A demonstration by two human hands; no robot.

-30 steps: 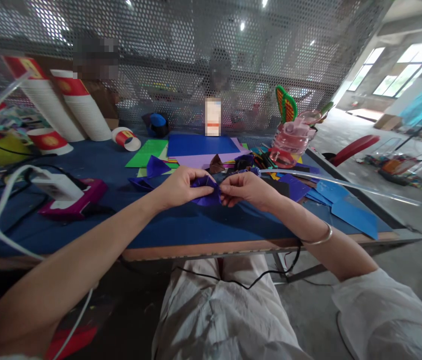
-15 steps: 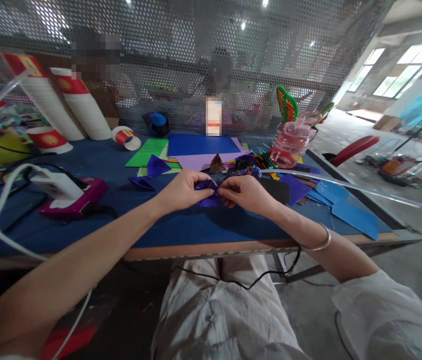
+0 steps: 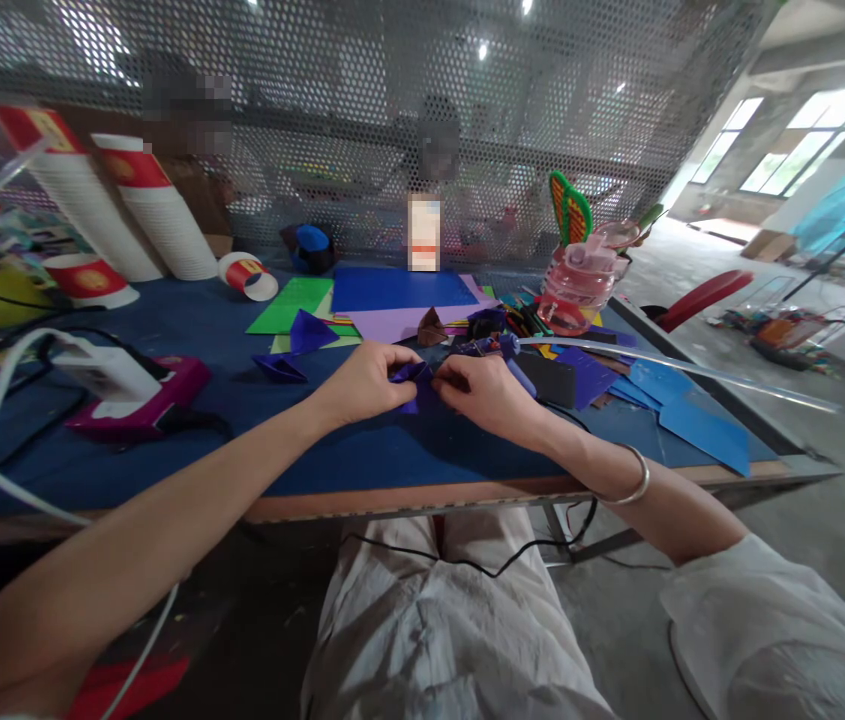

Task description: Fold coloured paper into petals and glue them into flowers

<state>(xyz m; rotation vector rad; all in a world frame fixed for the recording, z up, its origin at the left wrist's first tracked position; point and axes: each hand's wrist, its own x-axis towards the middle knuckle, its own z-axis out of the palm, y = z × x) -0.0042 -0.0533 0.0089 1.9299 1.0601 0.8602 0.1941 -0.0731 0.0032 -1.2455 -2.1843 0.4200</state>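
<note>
My left hand (image 3: 369, 385) is closed, its thumb and fingers pinching a folded piece of purple paper (image 3: 410, 374) above the table. Right beside the paper is my right hand (image 3: 486, 392), its fingertips pressed together; what they hold, if anything, is too small to make out. Two more folded purple paper pieces lie to the left, one standing (image 3: 310, 331) and one flat (image 3: 281, 368). Just beyond my right hand rests a dark blue glue gun (image 3: 489, 345) with a long clear glue stick (image 3: 677, 368) reaching right.
Stacked paper cups (image 3: 167, 220) and a purple power strip (image 3: 167, 395) stand left. Behind lie blue sheets (image 3: 403, 290), green paper (image 3: 293, 305) and a folded brown piece (image 3: 432, 327). A pink bottle (image 3: 578, 290) and blue paper pieces (image 3: 703, 430) are at right. A black cable crosses my lap.
My right fingertips have drawn slightly away from the purple paper's right side, and the paper has tilted in my left hand. The view has shifted a little.
</note>
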